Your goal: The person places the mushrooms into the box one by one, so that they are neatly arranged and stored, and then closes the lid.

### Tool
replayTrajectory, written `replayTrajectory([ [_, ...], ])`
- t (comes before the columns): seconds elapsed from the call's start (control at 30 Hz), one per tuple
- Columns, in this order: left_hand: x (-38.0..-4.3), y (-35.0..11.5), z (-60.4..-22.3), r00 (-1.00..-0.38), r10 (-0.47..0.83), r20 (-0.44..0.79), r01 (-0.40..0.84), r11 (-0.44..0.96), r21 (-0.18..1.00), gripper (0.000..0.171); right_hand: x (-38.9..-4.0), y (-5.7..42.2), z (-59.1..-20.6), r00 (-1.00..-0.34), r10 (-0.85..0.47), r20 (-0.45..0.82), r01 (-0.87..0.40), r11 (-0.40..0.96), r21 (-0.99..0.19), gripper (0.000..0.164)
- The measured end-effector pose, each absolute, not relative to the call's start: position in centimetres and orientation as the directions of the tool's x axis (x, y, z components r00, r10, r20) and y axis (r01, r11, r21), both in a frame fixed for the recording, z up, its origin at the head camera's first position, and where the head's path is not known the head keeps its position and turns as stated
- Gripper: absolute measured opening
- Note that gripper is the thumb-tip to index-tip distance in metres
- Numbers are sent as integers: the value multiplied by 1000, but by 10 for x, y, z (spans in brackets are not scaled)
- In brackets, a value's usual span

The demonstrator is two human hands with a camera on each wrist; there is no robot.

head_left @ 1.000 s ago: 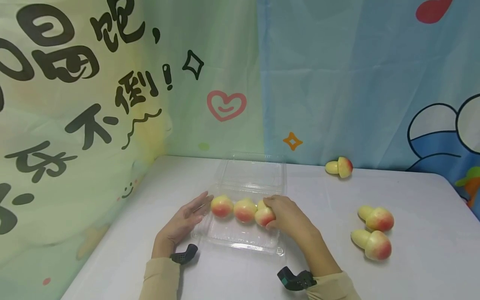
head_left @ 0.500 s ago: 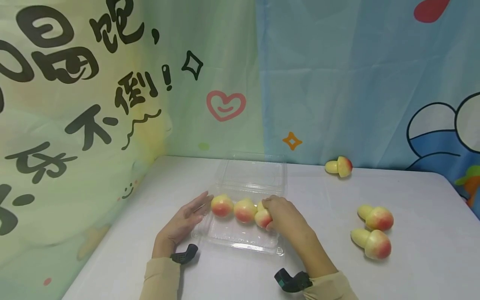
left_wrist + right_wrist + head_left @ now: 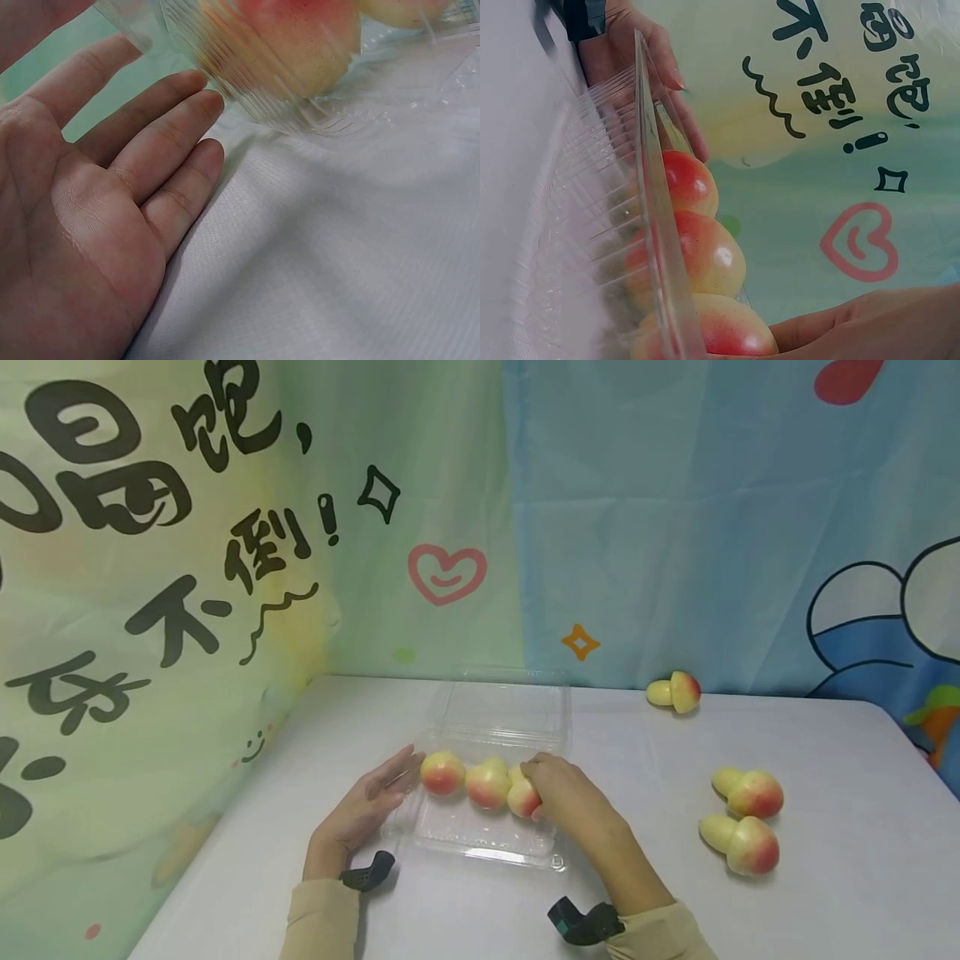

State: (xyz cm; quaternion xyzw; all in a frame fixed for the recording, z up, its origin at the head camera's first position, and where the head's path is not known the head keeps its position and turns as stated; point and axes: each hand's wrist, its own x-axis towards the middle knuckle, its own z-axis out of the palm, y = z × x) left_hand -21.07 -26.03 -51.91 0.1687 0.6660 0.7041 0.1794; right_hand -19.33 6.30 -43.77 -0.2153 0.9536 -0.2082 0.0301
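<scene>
A clear plastic clamshell box (image 3: 487, 842) lies with its lid (image 3: 506, 706) folded back. Across its tray sit three yellow-and-red toy mushrooms: a left one (image 3: 442, 774), a middle one (image 3: 488, 783) and a right one (image 3: 522, 795). My right hand (image 3: 573, 793) holds the right mushroom, its fingers over the top and side. My left hand (image 3: 371, 802) is at the box's left wall with fingers straight; the left wrist view shows its fingertips (image 3: 206, 101) at the ribbed plastic. In the right wrist view the mushrooms (image 3: 712, 251) line up behind the box wall (image 3: 656, 217).
On the white table (image 3: 637, 760), two more toy mushrooms lie at the right, one (image 3: 756, 794) just behind the other (image 3: 752, 846). A third mushroom (image 3: 684, 692) lies at the back edge. Printed cloth (image 3: 637, 527) hangs behind and to the left.
My right hand has shifted slightly left, and the right mushroom has turned and moved a little closer to the middle one. The left hand stays at the box. The head view has shifted slightly.
</scene>
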Motion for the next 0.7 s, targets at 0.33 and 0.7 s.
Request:
replayTrajectory([
  [0.33, -210, -260, -520, -872, 489, 8, -19, -50, 999, 75, -192, 65, -435, -902, -432, 7, -391, 809, -439, 52],
  [0.7, -210, -260, -522, -875, 485, 8, -18, -48, 999, 76, -191, 66, -432, -898, -440, -12, -391, 809, -439, 54],
])
